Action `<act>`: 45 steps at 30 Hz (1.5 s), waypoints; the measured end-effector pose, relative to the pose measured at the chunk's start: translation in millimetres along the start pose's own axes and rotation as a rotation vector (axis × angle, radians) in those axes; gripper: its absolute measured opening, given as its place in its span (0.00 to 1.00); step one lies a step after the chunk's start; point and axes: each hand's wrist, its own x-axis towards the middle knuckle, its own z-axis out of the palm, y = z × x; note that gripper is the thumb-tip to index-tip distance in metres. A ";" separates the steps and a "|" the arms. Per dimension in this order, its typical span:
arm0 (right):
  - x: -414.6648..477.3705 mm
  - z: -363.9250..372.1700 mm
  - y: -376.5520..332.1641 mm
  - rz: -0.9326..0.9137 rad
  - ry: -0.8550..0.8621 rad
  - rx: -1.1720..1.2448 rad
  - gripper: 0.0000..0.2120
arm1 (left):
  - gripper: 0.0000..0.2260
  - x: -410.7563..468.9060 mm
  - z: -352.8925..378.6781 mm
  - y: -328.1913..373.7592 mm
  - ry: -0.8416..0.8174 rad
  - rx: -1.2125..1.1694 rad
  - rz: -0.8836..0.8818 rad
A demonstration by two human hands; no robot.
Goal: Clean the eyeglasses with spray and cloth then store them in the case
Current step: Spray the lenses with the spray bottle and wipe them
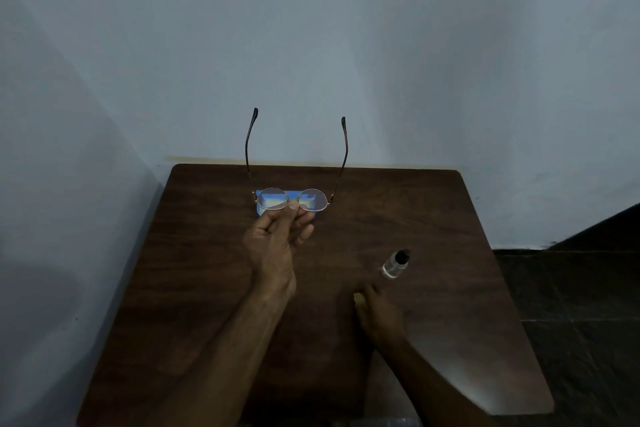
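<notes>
My left hand (277,236) pinches round thin-rimmed eyeglasses (313,199) at the bridge and holds them above the table, temples unfolded and pointing up and away. Behind the lenses lies a blue case (313,217), mostly hidden by the glasses and my fingers. A small clear spray bottle (394,265) with a black cap stands on the table at the right. My right hand (377,314) rests low on the table just in front of the bottle, fingers over something small and yellowish (356,298). Its grip is too dark to make out.
The dark wooden table (207,288) stands against a pale wall, with its back edge just beyond the case. A dark tiled floor (571,288) lies to the right of the table.
</notes>
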 end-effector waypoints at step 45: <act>44.4 -237.0 -230.9 -0.233 0.550 1.068 0.12 | 0.02 -27.8 0.4 7.2 -0.028 0.084 0.122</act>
